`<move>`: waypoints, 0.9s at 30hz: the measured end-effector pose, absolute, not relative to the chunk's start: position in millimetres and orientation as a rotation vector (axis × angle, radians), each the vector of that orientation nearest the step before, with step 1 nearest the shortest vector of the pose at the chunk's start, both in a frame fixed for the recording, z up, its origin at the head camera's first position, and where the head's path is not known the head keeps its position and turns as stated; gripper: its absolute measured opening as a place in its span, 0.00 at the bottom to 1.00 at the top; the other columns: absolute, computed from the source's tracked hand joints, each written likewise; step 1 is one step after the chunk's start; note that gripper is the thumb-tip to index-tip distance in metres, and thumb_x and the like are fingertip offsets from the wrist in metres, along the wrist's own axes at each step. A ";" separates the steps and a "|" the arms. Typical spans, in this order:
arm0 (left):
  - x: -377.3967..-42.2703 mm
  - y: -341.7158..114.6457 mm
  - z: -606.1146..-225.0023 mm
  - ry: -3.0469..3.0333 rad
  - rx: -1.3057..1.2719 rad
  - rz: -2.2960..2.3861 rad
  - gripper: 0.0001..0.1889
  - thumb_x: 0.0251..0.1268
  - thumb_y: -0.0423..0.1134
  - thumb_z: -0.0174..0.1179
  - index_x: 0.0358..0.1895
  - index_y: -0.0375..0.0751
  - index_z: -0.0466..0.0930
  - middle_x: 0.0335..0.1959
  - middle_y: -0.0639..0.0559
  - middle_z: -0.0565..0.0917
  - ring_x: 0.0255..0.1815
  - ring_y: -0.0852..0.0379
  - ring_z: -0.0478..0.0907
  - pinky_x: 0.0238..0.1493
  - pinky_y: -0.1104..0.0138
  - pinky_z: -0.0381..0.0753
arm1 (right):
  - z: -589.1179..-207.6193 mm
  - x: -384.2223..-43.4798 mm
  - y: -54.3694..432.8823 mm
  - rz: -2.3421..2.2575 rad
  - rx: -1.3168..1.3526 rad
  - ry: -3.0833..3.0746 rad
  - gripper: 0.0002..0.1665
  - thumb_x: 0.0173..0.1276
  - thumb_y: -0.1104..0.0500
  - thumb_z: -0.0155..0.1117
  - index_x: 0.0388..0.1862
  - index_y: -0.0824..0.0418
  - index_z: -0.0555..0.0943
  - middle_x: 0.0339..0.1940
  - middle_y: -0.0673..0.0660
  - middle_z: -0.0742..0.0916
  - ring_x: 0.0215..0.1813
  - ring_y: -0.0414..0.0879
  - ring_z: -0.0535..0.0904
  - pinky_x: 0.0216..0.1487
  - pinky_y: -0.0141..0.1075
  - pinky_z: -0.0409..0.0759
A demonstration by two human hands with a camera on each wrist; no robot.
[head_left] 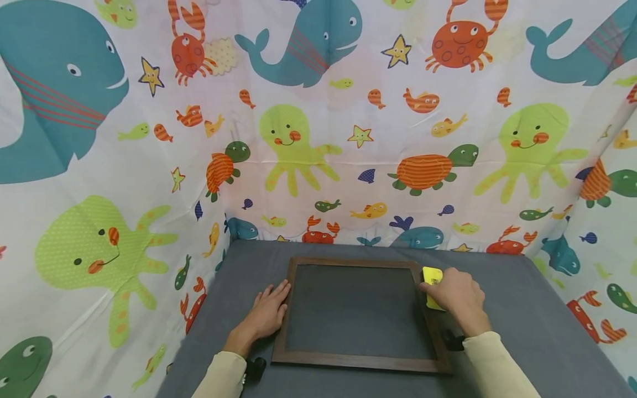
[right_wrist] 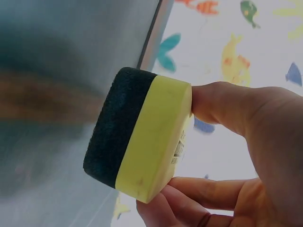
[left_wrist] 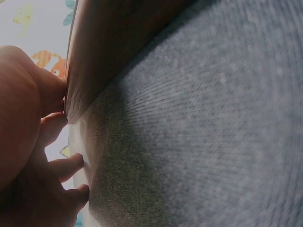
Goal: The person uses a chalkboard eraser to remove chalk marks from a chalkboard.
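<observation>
A blackboard [head_left: 355,315] in a brown wooden frame [head_left: 348,361] lies flat on the grey cloth. My left hand [head_left: 267,310] rests at its left side, fingers extended, fingertips by the frame's edge. In the left wrist view, the thumb touches the frame's side [left_wrist: 102,52]. At the board's upper right, my right hand [head_left: 460,296] grips a yellow board eraser [head_left: 434,275] between thumb and fingers. The right wrist view shows this eraser [right_wrist: 154,137] with its dark felt layer facing the board; whether the felt touches anything is unclear.
Grey cloth [head_left: 517,331] covers the surface around the board. A white curtain [head_left: 343,215] printed with sea animals stands behind it and along both sides. Dark wrist straps [head_left: 255,370] sit at the cream sleeves [head_left: 221,378].
</observation>
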State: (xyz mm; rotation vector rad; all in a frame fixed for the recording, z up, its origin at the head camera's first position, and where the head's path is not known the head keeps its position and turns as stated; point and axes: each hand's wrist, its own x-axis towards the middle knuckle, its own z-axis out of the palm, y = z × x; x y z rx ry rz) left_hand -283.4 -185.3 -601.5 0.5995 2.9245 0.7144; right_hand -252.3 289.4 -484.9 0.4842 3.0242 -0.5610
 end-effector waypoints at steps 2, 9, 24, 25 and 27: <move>-282.7 -185.5 -599.9 2.924 0.601 0.728 0.31 0.87 0.36 0.54 0.87 0.38 0.62 0.90 0.43 0.61 0.87 0.24 0.57 0.81 0.24 0.53 | -487.5 -248.8 301.5 -0.555 0.510 3.010 0.47 0.67 0.33 0.73 0.53 0.78 0.78 0.36 0.70 0.83 0.35 0.61 0.80 0.31 0.48 0.81; -281.2 -185.5 -599.0 2.922 0.592 0.744 0.31 0.87 0.36 0.54 0.87 0.37 0.62 0.90 0.43 0.61 0.87 0.24 0.57 0.82 0.25 0.52 | -508.4 -238.2 335.6 -0.516 0.614 2.914 0.52 0.68 0.33 0.73 0.58 0.82 0.75 0.38 0.72 0.82 0.37 0.63 0.78 0.34 0.50 0.80; -281.7 -185.9 -600.0 2.905 0.576 0.739 0.32 0.88 0.37 0.54 0.88 0.39 0.61 0.90 0.43 0.60 0.87 0.24 0.56 0.82 0.25 0.51 | -538.1 -226.0 351.8 -0.472 0.649 2.801 0.53 0.68 0.34 0.75 0.58 0.84 0.74 0.39 0.73 0.81 0.39 0.64 0.78 0.37 0.52 0.81; -282.0 -185.7 -599.1 2.905 0.579 0.743 0.32 0.88 0.36 0.54 0.88 0.39 0.61 0.90 0.43 0.60 0.87 0.24 0.56 0.82 0.25 0.51 | -539.0 -226.1 352.2 -0.472 0.644 2.801 0.52 0.69 0.34 0.74 0.58 0.84 0.74 0.39 0.73 0.81 0.39 0.63 0.78 0.37 0.52 0.81; -282.6 -185.4 -598.1 2.905 0.586 0.749 0.31 0.87 0.36 0.54 0.88 0.38 0.61 0.90 0.43 0.60 0.87 0.23 0.56 0.82 0.24 0.51 | -540.0 -227.1 353.0 -0.472 0.642 2.805 0.52 0.69 0.34 0.74 0.58 0.84 0.74 0.39 0.73 0.81 0.38 0.63 0.78 0.37 0.52 0.80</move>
